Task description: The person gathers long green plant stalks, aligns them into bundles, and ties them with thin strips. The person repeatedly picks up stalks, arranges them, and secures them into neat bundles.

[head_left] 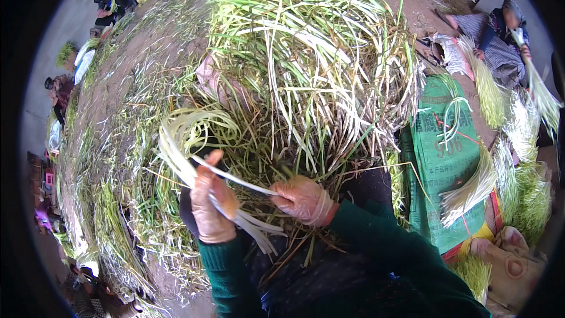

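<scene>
My left hand (213, 206), in a thin translucent glove, is closed round a small bunch of pale chives (175, 144). Their curled yellow-green tops show beyond the fingers, and their white ends stick out below the palm toward my lap. Also gloved, my right hand (303, 200) pinches the end of one long white chive (247, 182), stretched between both hands. Just beyond my hands rises a big tangled heap of chives (318, 59), green, white and partly dried brown. Dry stems hang down between my forearms.
To the right lies a green woven sack (438, 171) bearing a cleaned bundle of chives (471, 191). More bundles (521, 171) lie farther right, near a seated co-worker (503, 47) holding chives. Loose trimmings (135, 135) cover the ground at left. Other people sit along the left rim.
</scene>
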The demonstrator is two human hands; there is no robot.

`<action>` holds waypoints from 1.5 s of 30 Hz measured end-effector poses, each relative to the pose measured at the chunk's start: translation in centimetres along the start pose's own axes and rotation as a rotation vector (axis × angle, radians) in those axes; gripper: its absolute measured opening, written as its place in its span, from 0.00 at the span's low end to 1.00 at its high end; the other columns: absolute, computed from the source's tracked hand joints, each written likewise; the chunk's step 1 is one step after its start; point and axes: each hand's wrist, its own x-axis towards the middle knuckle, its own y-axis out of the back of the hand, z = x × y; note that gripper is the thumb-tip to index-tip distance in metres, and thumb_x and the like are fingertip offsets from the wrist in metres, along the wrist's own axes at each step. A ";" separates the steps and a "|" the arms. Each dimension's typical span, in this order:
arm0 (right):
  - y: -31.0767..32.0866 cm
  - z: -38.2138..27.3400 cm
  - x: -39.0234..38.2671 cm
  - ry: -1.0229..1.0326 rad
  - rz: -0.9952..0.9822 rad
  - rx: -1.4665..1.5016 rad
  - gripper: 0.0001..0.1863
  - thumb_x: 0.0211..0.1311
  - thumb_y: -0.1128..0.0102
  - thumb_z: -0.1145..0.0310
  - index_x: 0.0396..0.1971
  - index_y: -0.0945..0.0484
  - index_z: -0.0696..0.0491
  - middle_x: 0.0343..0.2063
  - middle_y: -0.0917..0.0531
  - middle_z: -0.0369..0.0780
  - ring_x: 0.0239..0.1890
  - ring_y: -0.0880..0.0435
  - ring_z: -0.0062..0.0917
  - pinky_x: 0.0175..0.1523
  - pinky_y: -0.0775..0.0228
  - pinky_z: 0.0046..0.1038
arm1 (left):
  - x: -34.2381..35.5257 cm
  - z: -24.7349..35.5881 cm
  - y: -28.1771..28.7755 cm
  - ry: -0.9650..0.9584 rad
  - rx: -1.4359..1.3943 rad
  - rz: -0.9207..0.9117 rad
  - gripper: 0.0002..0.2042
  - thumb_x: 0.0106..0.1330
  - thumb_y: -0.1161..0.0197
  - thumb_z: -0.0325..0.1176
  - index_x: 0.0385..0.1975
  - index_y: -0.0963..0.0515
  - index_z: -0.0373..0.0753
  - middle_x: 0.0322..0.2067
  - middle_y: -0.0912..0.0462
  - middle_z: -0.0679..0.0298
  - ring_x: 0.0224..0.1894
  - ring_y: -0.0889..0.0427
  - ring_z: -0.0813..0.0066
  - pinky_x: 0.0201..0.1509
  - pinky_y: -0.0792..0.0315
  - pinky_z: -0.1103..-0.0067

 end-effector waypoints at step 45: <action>5.4 0.8 -4.7 -0.132 0.070 0.144 0.07 0.59 0.47 0.64 0.33 0.27 0.50 0.16 0.25 0.37 0.16 0.25 0.23 0.16 0.33 0.27 | -0.1 -1.8 2.5 0.076 -0.483 -0.275 0.15 0.70 0.56 0.39 0.42 0.32 0.30 0.07 0.39 0.73 0.06 0.40 0.84 0.18 0.36 0.86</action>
